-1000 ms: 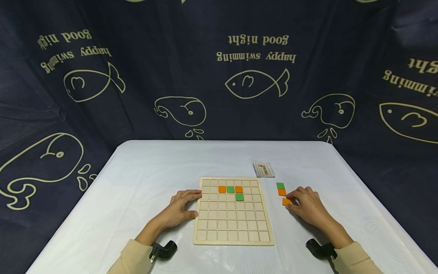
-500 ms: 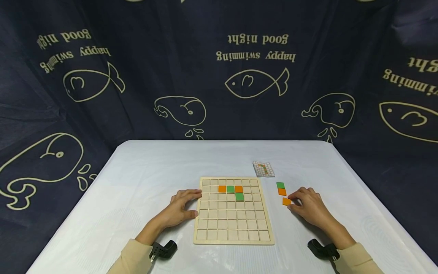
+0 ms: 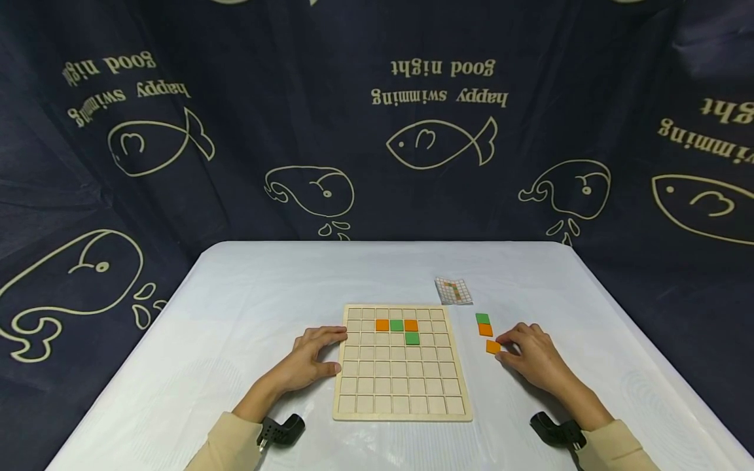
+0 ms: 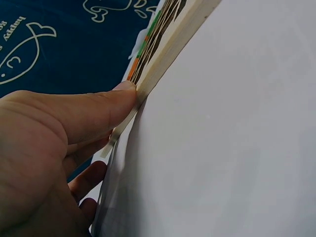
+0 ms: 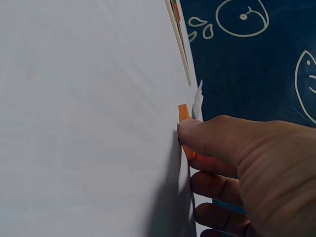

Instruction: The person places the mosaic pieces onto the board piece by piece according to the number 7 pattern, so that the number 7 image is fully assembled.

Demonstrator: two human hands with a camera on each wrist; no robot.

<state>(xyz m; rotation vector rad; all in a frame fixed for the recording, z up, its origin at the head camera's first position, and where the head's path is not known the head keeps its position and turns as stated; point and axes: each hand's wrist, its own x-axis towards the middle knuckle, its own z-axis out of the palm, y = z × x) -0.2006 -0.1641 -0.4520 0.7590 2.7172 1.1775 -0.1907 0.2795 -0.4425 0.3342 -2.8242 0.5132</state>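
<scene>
Over at nine o'clock on the wooden grid board (image 3: pixel 399 370) was the left hand (image 3: pixel 302 364), spread wide between thumb and forefinger, both tips touching the rim with no wrapped grip. Across at three o'clock came the action — the right hand (image 3: pixel 533 356) had thumb and forefinger bent in and nearly together, pinching an orange tile (image 3: pixel 492 347) by its three o'clock edge. The right wrist view put that thumb right across the piece! It was just off the board, near its three o'clock rim; whether it touched the white table (image 3: pixel 265 275) was hard to tell.

Up at two o'clock, a green tile (image 3: pixel 483 318) and a second orange tile (image 3: pixel 485 330) lay edge to edge. Round to one o'clock, a printed card (image 3: pixel 453 291) showed a small coloured pattern, just beside the board's corner.

Onto the grid itself, toward twelve: an orange square (image 3: pixel 382 325), a green square (image 3: pixel 396 325) and another orange square (image 3: pixel 411 325) made a row — and a lone green square (image 3: pixel 412 338) sat at six o'clock from that last one.
</scene>
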